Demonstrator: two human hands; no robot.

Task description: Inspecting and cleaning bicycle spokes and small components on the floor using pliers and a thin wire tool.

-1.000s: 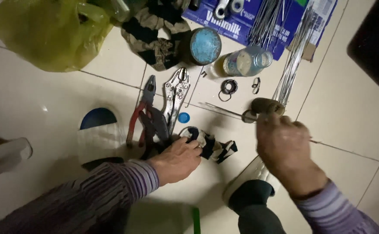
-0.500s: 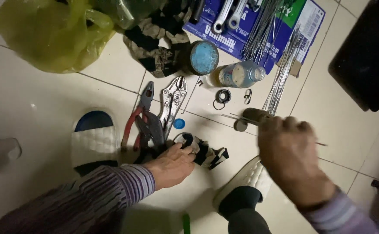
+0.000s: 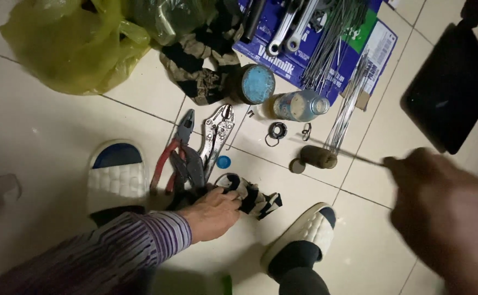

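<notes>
Left hand: the left hand (image 3: 212, 214) lies palm-down on the tiled floor (image 3: 42, 136), fingers bent over one end of a black-and-white striped cloth (image 3: 252, 198), gripping it against the tile
Striped cloth: bunched and lying flat, it stretches from under the left fingers toward the white slipper on the right
Right hand: the right hand (image 3: 449, 218) is blurred and close to the camera at the right edge; it seems closed around the end of a thin metal rod (image 3: 353, 157), though the blur leaves the grip uncertain
Metal rod: it runs leftward from the right hand, low over the floor, toward a small dark cylinder (image 3: 318, 157)
Pliers: red-handled pliers (image 3: 177, 155) and silver locking pliers (image 3: 217, 134) lie side by side just above the left hand, with a small blue cap (image 3: 223, 161) beside them
Slippers: a white and blue slipper (image 3: 117, 172) sits left of the pliers; a second white slipper (image 3: 303, 232) is worn on a foot in a dark sock, below the cloth
Further back: a plastic bottle (image 3: 296, 105) on its side, a round tin with a blue lid (image 3: 252, 84), a bundle of thin wires (image 3: 334, 41) on a blue carton (image 3: 304, 60), and spanners (image 3: 285, 27) on the same carton
Top left: a yellow plastic bag (image 3: 69, 46), crumpled
Right edge: a black flat tray (image 3: 449, 87) lying on the tiles
</notes>
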